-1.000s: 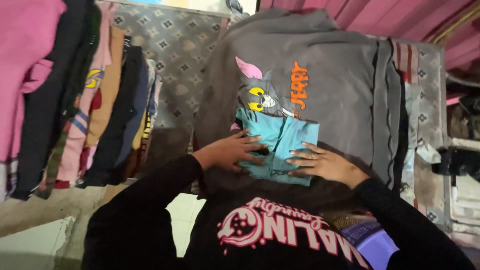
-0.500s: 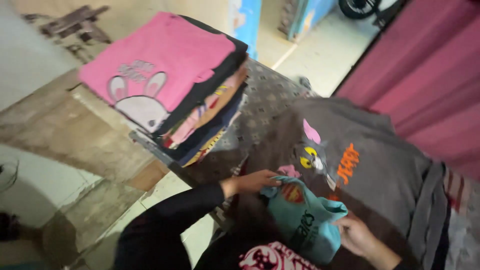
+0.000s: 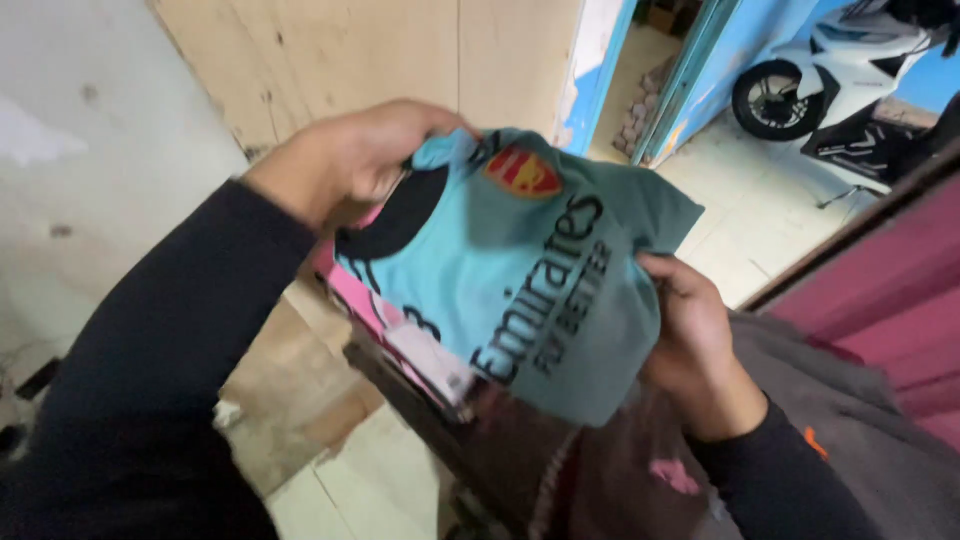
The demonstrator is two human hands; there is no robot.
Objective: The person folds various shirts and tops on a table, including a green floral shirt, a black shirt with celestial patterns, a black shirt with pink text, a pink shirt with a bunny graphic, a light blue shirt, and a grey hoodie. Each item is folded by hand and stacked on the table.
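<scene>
Your left hand [image 3: 355,160] is closing its grip on the collar end of a small teal football shirt [image 3: 540,270], fingers curled over the top edge by the black neckline; your right hand [image 3: 695,345] is gripping the opposite side, thumb lying on the front of the cloth and the fingers hidden behind it; between the two, you are holding the folded shirt up in the air, tilted, its red and gold crest and dark chest lettering facing you. Both your arms are wearing black sleeves [image 3: 150,380].

Directly under the shirt, pink and white folded garments [image 3: 400,330] are showing at the edge of a dark worktop [image 3: 440,430]; at your right, a grey sweatshirt [image 3: 850,420] with small pink and orange print is lying spread out, and a magenta cloth [image 3: 880,290] is running along beyond it.

Below the worktop, pale floor tiles [image 3: 370,490] are meeting a rough, stained concrete step; a bare plaster wall [image 3: 90,130] is standing at your left and a plywood panel [image 3: 400,50] ahead; past a blue door frame [image 3: 690,70], a white scooter [image 3: 840,70] is standing on light paving.
</scene>
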